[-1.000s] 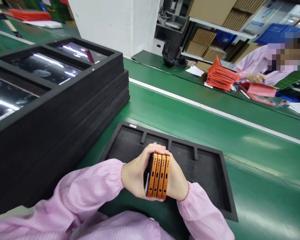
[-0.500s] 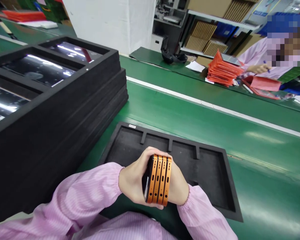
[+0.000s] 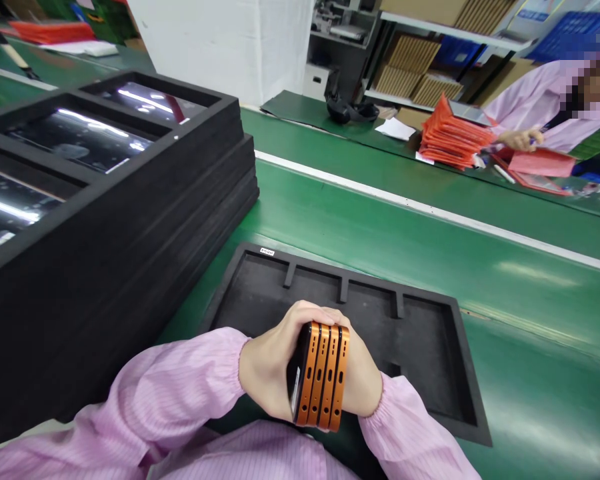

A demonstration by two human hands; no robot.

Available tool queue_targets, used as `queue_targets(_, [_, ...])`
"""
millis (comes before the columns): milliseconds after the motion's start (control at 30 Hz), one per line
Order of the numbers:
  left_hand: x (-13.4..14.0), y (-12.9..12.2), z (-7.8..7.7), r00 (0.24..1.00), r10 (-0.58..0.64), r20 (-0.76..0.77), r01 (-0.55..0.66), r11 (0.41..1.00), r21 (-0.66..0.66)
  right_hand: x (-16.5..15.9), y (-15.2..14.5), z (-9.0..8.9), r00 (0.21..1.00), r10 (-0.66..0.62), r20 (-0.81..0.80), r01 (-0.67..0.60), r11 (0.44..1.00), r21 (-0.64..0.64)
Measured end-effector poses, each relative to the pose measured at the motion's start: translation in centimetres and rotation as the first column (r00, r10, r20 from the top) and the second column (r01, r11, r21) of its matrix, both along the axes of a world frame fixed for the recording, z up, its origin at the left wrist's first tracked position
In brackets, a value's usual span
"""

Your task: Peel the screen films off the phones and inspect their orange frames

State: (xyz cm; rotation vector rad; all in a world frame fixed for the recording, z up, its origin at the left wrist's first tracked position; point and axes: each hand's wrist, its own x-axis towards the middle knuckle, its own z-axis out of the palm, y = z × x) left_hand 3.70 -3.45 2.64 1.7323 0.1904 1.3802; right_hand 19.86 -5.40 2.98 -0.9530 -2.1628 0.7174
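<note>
Several orange-framed smartphones (image 3: 323, 377) are stacked face to back and held on edge between my two hands, their port ends facing me. My left hand (image 3: 270, 367) wraps round the left side, against a dark screen. Round the right side closes my right hand (image 3: 361, 373), its fingers meeting the left ones over the top. Both hands are closed on the stack; the far ends of the phones are hidden. Beneath and behind them lies a black foam tray (image 3: 430, 360) with short dividers and a small white label (image 3: 267, 252) on its far rim.
On the left rises a tall stack of black trays (image 3: 145, 220), the top one holding dark glossy devices (image 3: 80, 137). A green worktable (image 3: 360, 223) runs across. Beyond it, a co-worker's hand (image 3: 521, 139) is near a pile of orange sleeves (image 3: 453, 137). A white pillar (image 3: 225, 47) stands behind.
My hands and the phones have moved slightly down and to the right, toward me. The co-worker's hand and pen have shifted a little.
</note>
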Motion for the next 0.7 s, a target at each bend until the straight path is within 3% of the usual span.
queue_targets(400, [0.03, -0.24, -0.38, 1.000, -0.020, 0.022, 0.020, 1.000, -0.010, 0.00, 0.15, -0.07, 0.999, 0.034, -0.027, -0.032, 0.997, 0.070])
queue_targets(600, [-0.08, 0.01, -0.14, 0.999, -0.028, 0.042, 0.028, 1.000, -0.012, 0.45, -0.36, 0.00, 1.000, -0.030, 0.001, 0.029, 0.999, 0.040])
queue_targets(700, [0.40, -0.07, -0.57, 0.996, 0.054, 0.065, -0.054, 0.999, -0.010, 0.08, -0.30, 0.24, 0.999, -0.008, 0.041, 0.007, 0.999, 0.037])
